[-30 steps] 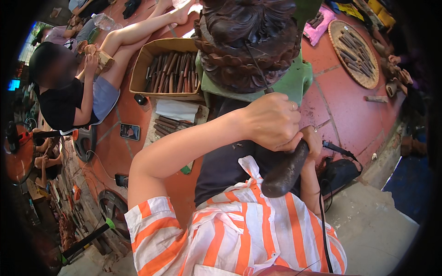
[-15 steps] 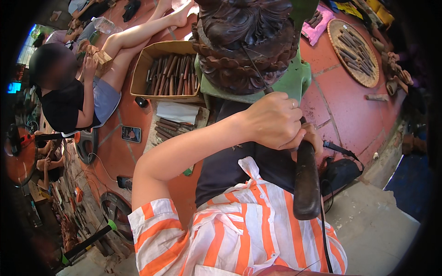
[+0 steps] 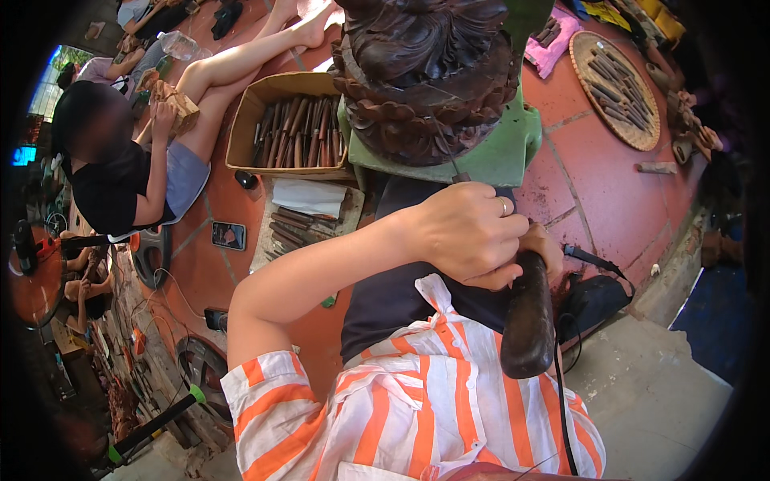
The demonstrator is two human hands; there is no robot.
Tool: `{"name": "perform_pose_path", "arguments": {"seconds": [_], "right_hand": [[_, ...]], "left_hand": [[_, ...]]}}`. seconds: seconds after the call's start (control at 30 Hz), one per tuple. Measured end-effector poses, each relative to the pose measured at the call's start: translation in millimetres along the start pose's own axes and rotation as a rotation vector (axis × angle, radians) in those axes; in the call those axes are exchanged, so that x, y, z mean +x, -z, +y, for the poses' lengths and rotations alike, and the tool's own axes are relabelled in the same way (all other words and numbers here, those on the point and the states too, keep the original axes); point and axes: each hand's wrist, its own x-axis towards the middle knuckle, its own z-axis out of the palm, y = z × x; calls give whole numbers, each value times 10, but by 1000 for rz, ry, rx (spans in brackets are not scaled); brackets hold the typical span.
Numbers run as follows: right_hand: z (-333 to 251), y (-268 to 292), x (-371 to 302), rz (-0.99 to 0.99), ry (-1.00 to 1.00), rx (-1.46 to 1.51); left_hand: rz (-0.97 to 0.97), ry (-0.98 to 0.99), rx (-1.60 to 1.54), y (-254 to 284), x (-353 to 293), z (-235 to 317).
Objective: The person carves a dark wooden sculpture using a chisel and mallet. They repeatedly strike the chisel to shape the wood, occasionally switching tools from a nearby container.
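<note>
My left hand (image 3: 473, 234) is closed in a fist around a chisel (image 3: 459, 175), whose thin metal shaft points up at the carving. Just to its right, my right hand (image 3: 545, 245) is wrapped round the handle of a dark wooden mallet (image 3: 528, 325); the left hand partly covers it. The mallet's thick rounded end hangs toward my striped shirt. In front of me stands a dark wood carving (image 3: 425, 88) with swirling relief and a band of petal shapes. It rests on a green stand (image 3: 513, 148). The chisel's tip is hard to make out against the dark wood.
A cardboard box (image 3: 241, 144) of many wooden-handled tools stands left of the carving, beside more tools (image 3: 293, 228) on a board. A phone (image 3: 228, 235) lies on the tiles. A co-worker (image 3: 120, 176) sits at left holding a wooden piece. A woven tray (image 3: 589, 50) holds sticks at right.
My left hand and the chisel have drawn slightly back toward me. The mallet's thick end has swung a little left. The co-worker's hands and wooden piece have shifted.
</note>
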Motion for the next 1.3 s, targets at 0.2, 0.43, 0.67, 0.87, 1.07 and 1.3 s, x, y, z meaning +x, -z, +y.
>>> {"name": "perform_pose_path", "arguments": {"seconds": [0.2, 0.43, 0.67, 0.87, 1.07, 1.3], "right_hand": [[-9, 11, 28, -21, 8, 3], [-90, 58, 115, -62, -1, 13], [-20, 19, 99, -27, 29, -82], [15, 29, 147, -21, 111, -80], [-15, -9, 170, 13, 123, -75], [-86, -18, 224, 16, 107, -177]], "left_hand": [[-15, 50, 6, -18, 38, -70], [-10, 61, -5, -30, 69, -108], [22, 81, -21, -56, 85, -127], [-14, 80, -21, -48, 69, -148], [-4, 75, -14, -37, 75, -158], [-29, 90, 10, -57, 64, -156]]}}
